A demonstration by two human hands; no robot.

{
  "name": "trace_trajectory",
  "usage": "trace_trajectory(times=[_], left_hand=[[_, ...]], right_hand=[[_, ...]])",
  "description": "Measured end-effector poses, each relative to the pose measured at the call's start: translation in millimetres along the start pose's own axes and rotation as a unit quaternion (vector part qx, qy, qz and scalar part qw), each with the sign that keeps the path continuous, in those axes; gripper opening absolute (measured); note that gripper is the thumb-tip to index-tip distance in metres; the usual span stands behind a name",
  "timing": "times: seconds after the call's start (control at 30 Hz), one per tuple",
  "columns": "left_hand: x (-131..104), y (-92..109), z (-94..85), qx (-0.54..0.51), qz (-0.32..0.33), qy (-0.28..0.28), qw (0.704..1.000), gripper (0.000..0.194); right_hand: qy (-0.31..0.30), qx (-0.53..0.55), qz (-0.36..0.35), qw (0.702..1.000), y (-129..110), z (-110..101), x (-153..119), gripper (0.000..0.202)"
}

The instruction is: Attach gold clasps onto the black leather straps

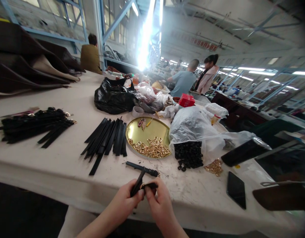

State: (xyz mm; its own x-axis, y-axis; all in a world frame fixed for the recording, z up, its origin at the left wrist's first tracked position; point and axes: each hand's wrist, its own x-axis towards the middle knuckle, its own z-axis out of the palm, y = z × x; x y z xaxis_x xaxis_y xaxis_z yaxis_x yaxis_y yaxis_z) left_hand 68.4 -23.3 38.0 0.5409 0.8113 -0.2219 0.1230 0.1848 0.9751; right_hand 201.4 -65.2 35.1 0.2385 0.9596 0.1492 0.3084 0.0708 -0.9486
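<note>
Close to the table's front edge, my left hand (126, 200) is closed around a black strap (138, 182) that points up and away from me. Beside it my right hand (160, 200) pinches another stretch of black strap, where a bit of gold metal shows between the two hands. Whether both parts belong to one strap I cannot tell. Just beyond my fingers lies a separate dark strap (141, 168) with a gold fitting at its right end. Farther off, a round gold tray (137, 132) holds many gold buckles (154, 148) and a few small tools.
Black strips (106, 138) lie left of the tray, with a bundle of straps (35, 124) farther left. On the right are a clear plastic bag (192, 127) with black pieces spilling out, gold bits (215, 167) and a phone (236, 190). A black bag (114, 96) stands behind.
</note>
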Motion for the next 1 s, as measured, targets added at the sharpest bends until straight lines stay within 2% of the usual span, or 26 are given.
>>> trace_trajectory(times=[0.07, 0.17, 0.23, 0.27, 0.3, 0.37, 0.47, 0.53, 0.6, 0.73, 0.87, 1.0], left_hand=[[-0.7, 0.4, -5.0, 0.031, 0.018, -0.004, 0.999, 0.018], [-2.8, 3.2, -10.2, 0.090, 0.047, -0.001, 0.995, 0.012], [-4.0, 4.3, -10.6, 0.109, 0.052, -0.009, 0.993, 0.011], [-4.3, 4.2, -10.0, 0.113, 0.050, -0.013, 0.992, 0.011], [-4.6, 3.6, -9.0, 0.113, 0.046, -0.016, 0.992, 0.012], [-4.6, 1.5, -6.3, 0.103, 0.040, -0.016, 0.994, 0.013], [-4.1, -0.9, -2.9, 0.075, 0.030, -0.008, 0.997, 0.017], [-4.0, -0.6, -2.2, 0.055, 0.028, -0.006, 0.998, 0.016], [-4.0, 1.4, -2.8, 0.030, 0.024, -0.011, 0.999, 0.014], [-5.2, 7.2, -3.9, -0.015, 0.001, -0.022, 1.000, 0.012], [-8.0, 10.8, -0.4, -0.083, -0.054, -0.005, 0.995, 0.024], [-10.4, 10.6, 0.3, -0.113, -0.057, -0.026, 0.992, 0.032]], right_hand=[[-0.042, 0.123, 0.104, 0.986, -0.7, 1.2, 3.3, 0.016], [-0.062, 0.292, 0.238, 0.924, -2.4, 3.6, 3.0, 0.022], [-0.065, 0.357, 0.281, 0.889, -2.8, 4.7, 0.2, 0.023], [-0.064, 0.367, 0.289, 0.882, -2.6, 4.9, -1.3, 0.023], [-0.056, 0.356, 0.287, 0.888, -2.1, 4.9, -2.5, 0.023], [-0.041, 0.290, 0.251, 0.923, -0.4, 4.2, -4.0, 0.023], [-0.035, 0.187, 0.157, 0.969, 1.9, 2.5, -4.4, 0.022], [-0.041, 0.161, 0.122, 0.979, 2.1, 1.7, -4.7, 0.020], [-0.039, 0.160, 0.122, 0.979, 1.3, 1.5, -5.7, 0.019], [-0.035, 0.225, 0.199, 0.953, -2.5, 2.3, -7.9, 0.021], [-0.064, 0.344, 0.247, 0.904, -9.0, 1.4, -8.9, 0.019], [-0.085, 0.421, 0.280, 0.858, -13.8, -2.1, -10.0, 0.018]])
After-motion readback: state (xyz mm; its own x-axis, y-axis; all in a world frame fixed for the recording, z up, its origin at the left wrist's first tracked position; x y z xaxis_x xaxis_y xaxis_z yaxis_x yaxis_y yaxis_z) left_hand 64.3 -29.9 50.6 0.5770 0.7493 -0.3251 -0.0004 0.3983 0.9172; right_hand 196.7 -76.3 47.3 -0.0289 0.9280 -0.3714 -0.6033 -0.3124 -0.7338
